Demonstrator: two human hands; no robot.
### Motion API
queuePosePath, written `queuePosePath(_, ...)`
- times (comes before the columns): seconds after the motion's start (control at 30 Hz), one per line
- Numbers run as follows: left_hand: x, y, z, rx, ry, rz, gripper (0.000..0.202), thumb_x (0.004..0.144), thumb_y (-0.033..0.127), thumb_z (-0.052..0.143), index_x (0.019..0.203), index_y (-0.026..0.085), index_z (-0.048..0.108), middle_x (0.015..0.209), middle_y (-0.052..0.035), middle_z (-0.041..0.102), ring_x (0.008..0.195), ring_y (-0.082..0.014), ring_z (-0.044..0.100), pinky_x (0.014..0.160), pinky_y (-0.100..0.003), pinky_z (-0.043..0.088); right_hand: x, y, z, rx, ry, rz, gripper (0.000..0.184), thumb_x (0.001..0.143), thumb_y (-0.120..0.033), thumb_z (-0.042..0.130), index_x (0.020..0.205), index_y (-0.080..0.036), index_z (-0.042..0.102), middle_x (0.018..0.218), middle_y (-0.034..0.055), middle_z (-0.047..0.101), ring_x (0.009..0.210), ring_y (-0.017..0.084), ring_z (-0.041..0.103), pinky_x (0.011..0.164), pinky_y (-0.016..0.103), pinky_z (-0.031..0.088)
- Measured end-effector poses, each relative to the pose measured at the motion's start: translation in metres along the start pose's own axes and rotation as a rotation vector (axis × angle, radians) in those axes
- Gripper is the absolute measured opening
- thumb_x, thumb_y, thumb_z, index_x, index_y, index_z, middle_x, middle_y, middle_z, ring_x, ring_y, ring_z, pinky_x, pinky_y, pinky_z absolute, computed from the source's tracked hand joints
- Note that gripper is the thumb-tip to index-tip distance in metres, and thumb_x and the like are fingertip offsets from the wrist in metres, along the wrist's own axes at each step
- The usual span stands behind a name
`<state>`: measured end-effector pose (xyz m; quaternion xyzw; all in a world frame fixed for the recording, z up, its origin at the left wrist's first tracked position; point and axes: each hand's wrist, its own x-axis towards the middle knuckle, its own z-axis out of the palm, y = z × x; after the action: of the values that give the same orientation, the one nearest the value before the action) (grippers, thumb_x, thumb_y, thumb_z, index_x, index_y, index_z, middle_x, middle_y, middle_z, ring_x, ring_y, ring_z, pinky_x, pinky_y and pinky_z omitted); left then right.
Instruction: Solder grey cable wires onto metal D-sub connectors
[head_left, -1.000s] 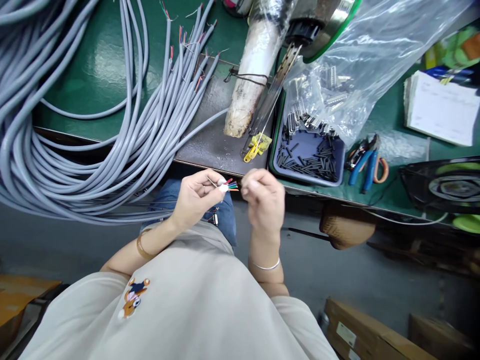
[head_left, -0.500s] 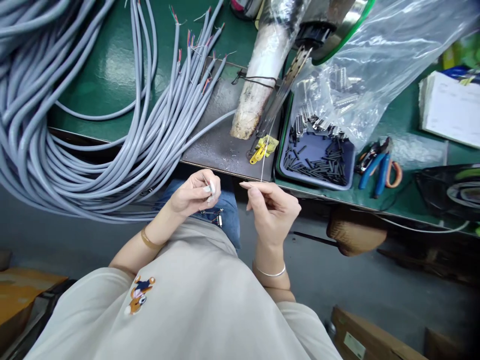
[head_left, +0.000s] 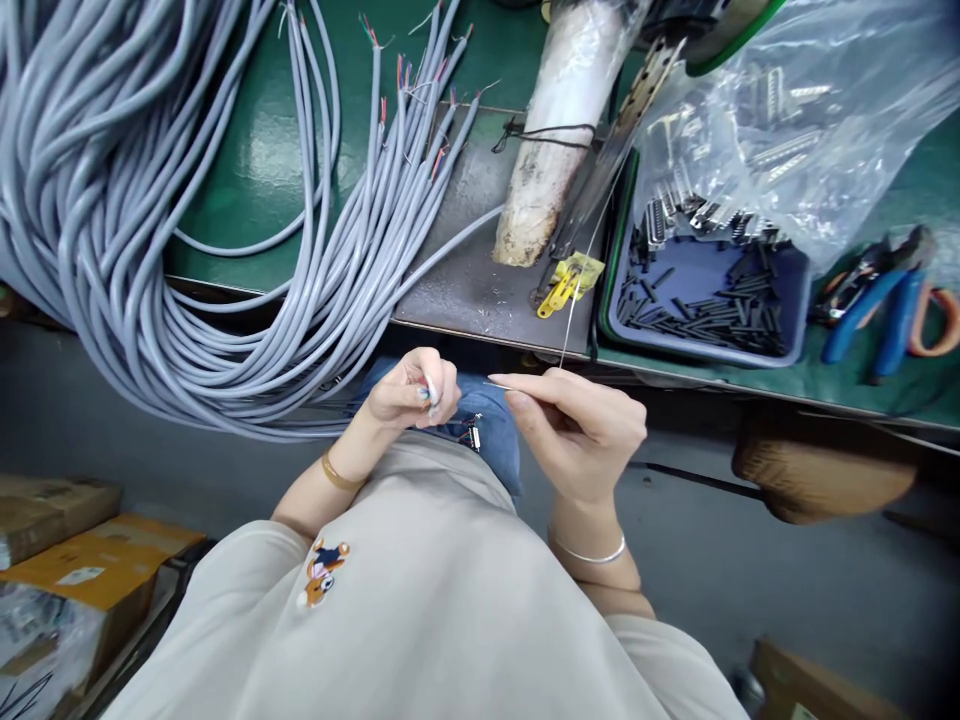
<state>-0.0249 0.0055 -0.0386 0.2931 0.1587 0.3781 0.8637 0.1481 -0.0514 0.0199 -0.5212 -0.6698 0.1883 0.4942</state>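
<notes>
- Left hand was near the lap, fingers curled shut, thumb and forefinger pinched on a small whitish piece. Too small to tell what it was.
- Right hand was just beside it, not touching. Thumb and forefinger were closed on a thin strand, the other fingers loosely folded.
- The strand rose from that pinch past the table edge toward the wrapped cylinder; its upper end was lost in clutter. A short tip poked left toward the left hand.
- A small connector with wires lay on the jeans below the left hand, held by nobody.
- Progress, as a judgement: mid-batch. The grey cables had many ends bared with coloured cores showing, and none in view carried a fitting.
- Stock looked plentiful: the blue tray was full of black sleeves, and the plastic bag of metal parts lay over its far side.
- Yellow clip sat on the dark plate; blue-handled cutters lay idle at far right.
</notes>
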Motion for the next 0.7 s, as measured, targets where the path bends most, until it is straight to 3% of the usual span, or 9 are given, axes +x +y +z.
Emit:
queuePosePath(0.1, 0.003, 0.004, 0.013, 0.04, 0.199, 0.044, 0.043, 0.064, 0.045, 0.09, 0.061, 0.02, 0.055, 0.048, 0.0046, 0.055, 0.03, -0.0059, 0.041, 0.032, -0.018, 0.032, 0.001, -0.002, 0.003, 0.042, 0.017, 0.029, 0.013, 0.089, -0.021, 0.074, 0.099, -0.026, 0.079, 0.063, -0.005, 0.06, 0.05, 0.006, 0.041, 0.049, 0.024, 0.035)
queuePosePath(0.23, 0.009, 0.005, 0.033, 0.134, 0.377, 0.128, 0.031, 0.072, 0.035, 0.087, 0.078, 0.02, 0.06, 0.058, 0.0055, 0.062, 0.036, -0.0047, 0.046, 0.033, -0.015, 0.032, 0.006, 0.002, 0.009, 0.099, 0.035, 0.259, 0.011, 0.086, -0.022, 0.075, 0.097, -0.023, 0.078, 0.084, -0.0002, 0.071, 0.047, 0.004, 0.032, 0.045, 0.025, 0.027)
queuePosePath(0.4, 0.012, -0.002, 0.041, 0.31, 0.413, 0.196, 0.031, 0.078, 0.038, 0.084, 0.081, 0.019, 0.061, 0.06, 0.0052, 0.063, 0.038, -0.0058, 0.052, 0.037, -0.016, 0.039, 0.012, 0.01, 0.012, 0.252, 0.031, 0.458, 0.008, 0.084, -0.026, 0.072, 0.088, -0.02, 0.076, 0.084, 0.0001, 0.068, 0.046, 0.002, 0.025, 0.042, 0.025, 0.016)
queuePosePath(0.57, 0.012, -0.006, 0.044, 0.409, 0.409, 0.242, 0.027, 0.082, 0.037, 0.081, 0.08, 0.018, 0.061, 0.061, 0.0049, 0.063, 0.039, -0.0056, 0.054, 0.038, -0.016, 0.043, 0.012, 0.014, 0.012, 0.328, 0.059, 0.519, 0.01, 0.084, -0.026, 0.07, 0.076, -0.019, 0.07, 0.073, -0.0034, 0.059, 0.046, 0.002, 0.028, 0.045, 0.025, 0.017)
queuePosePath(0.7, 0.012, -0.005, 0.048, 0.396, 0.402, 0.242, 0.028, 0.082, 0.036, 0.081, 0.078, 0.018, 0.06, 0.056, 0.0063, 0.06, 0.036, -0.0045, 0.05, 0.036, -0.015, 0.038, 0.012, 0.013, 0.011, 0.321, 0.028, 0.513, 0.01, 0.084, -0.024, 0.068, 0.076, -0.019, 0.068, 0.07, -0.0049, 0.055, 0.046, 0.002, 0.026, 0.045, 0.025, 0.015)
